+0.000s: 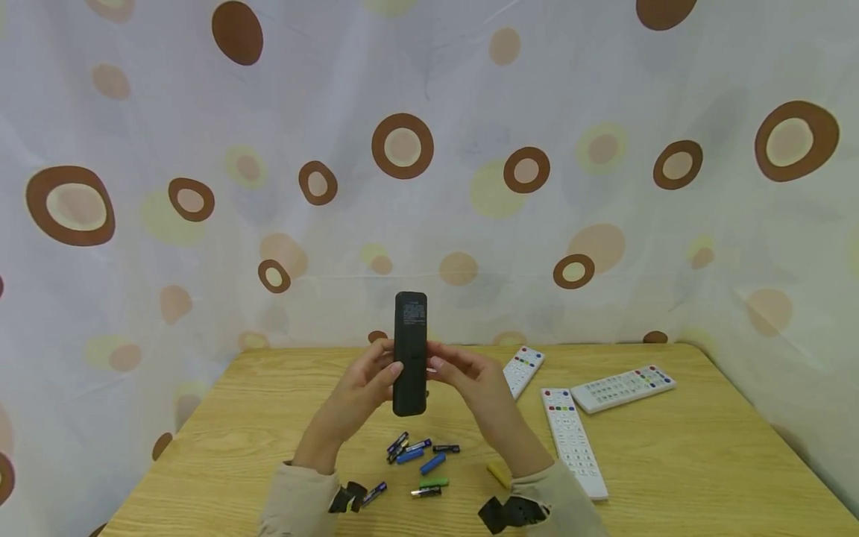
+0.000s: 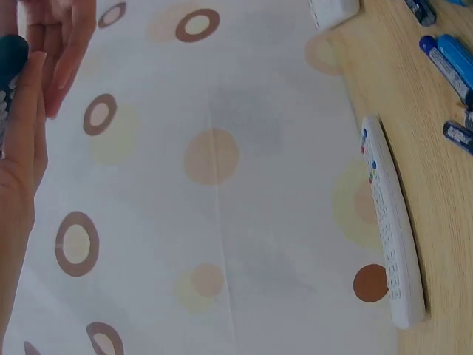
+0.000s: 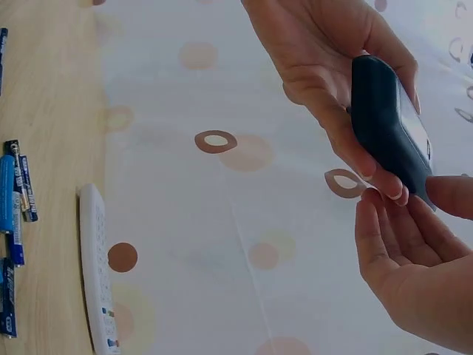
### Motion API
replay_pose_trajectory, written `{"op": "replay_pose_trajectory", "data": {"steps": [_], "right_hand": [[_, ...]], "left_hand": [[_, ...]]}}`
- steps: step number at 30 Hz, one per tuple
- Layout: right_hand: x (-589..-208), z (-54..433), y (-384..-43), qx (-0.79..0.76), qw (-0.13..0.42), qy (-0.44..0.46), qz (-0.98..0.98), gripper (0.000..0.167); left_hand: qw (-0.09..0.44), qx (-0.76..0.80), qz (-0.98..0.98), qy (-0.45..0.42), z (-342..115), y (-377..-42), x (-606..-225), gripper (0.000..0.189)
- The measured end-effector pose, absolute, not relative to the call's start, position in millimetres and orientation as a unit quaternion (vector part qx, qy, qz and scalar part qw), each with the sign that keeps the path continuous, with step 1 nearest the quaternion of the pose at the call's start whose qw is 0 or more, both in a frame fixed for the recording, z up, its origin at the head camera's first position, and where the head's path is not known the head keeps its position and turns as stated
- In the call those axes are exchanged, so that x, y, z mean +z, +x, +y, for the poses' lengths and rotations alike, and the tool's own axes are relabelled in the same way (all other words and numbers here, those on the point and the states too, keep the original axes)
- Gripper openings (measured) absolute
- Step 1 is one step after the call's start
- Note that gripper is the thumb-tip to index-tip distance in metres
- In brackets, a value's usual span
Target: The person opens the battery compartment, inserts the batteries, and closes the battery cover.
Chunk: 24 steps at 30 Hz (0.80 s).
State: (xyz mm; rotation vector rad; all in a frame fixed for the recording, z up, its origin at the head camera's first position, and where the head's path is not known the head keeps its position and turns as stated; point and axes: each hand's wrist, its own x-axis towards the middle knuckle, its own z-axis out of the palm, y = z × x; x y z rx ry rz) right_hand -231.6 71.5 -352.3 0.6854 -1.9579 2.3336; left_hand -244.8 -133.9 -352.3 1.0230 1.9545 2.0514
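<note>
A black remote control (image 1: pixel 410 350) is held upright above the table, its back with a printed label facing the head camera. My left hand (image 1: pixel 356 391) grips its left side, thumb on the back and fingers behind. At the right edge, the thumb and fingertips of my right hand (image 1: pixel 486 399) pinch it. The right wrist view shows the dark remote control (image 3: pixel 388 122) from its end, between the left hand (image 3: pixel 332 81) and the right hand (image 3: pixel 421 274). In the left wrist view, only part of the remote control (image 2: pixel 10 59) shows.
Below the hands lie several loose batteries, among them a blue battery (image 1: pixel 432 464), a green battery (image 1: pixel 433 482) and a yellow battery (image 1: pixel 499 473). Three white remote controls lie at the right: one behind (image 1: pixel 523 369), one slanted (image 1: pixel 624 388), one nearer (image 1: pixel 573 444). A patterned curtain (image 1: pixel 429 224) hangs behind the table.
</note>
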Motion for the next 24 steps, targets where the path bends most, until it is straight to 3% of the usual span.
{"op": "replay_pose_trajectory", "data": {"steps": [6, 11, 19, 24], "right_hand": [[-342.5, 76.3, -223.8, 0.755, 0.014, 0.194, -0.626, 0.038], [-337.3, 79.0, -217.6, 0.747, 0.031, 0.201, -0.633, 0.038], [-331.9, 84.4, -218.0, 0.550, 0.250, 0.347, -0.718, 0.027], [-325.3, 87.2, -217.5, 0.488, 0.273, 0.400, -0.727, 0.026]], "left_hand": [[0.059, 0.732, 0.581, 0.349, -119.8, -232.1, -351.4, 0.021], [0.067, 0.768, 0.535, 0.347, -111.5, -223.4, -351.7, 0.021], [0.079, 0.782, 0.517, 0.338, -106.9, -217.3, -351.8, 0.019], [0.074, 0.777, 0.527, 0.337, -107.9, -218.1, -353.8, 0.017]]}}
